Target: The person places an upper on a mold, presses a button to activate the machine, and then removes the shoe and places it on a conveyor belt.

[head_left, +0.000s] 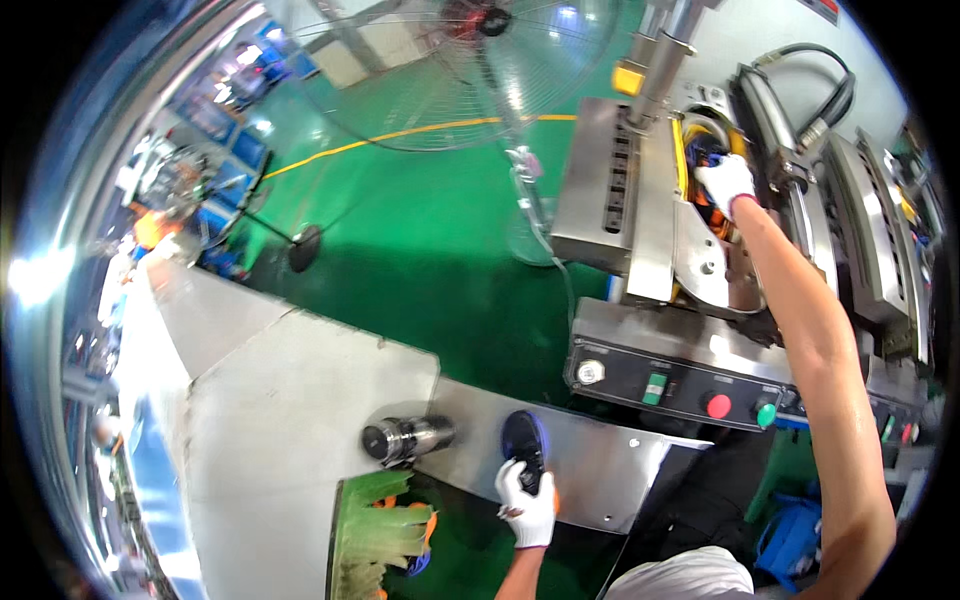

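My left hand (pixel 527 508), in a white knit glove, is closed on the near end of a black shoe (pixel 522 438) with blue-violet edging. That shoe is at the steel shelf; a bit of orange shows beside my fingers. My right hand (pixel 725 182), also gloved, reaches far forward into the steel pressing machine (pixel 655 215). Its fingers are closed on a blue-and-orange shoe (pixel 703 158) in the machine's bay, partly hidden by the hand and the metal parts.
A control panel (pixel 680 388) with red and green buttons fronts the machine. A dark metallic flask (pixel 408 438) lies beside the steel shelf (pixel 590 470). Left is a pale table (pixel 290 420); below it, green strips (pixel 385 530) hang over orange-and-blue items. A large fan (pixel 480 70) stands ahead.
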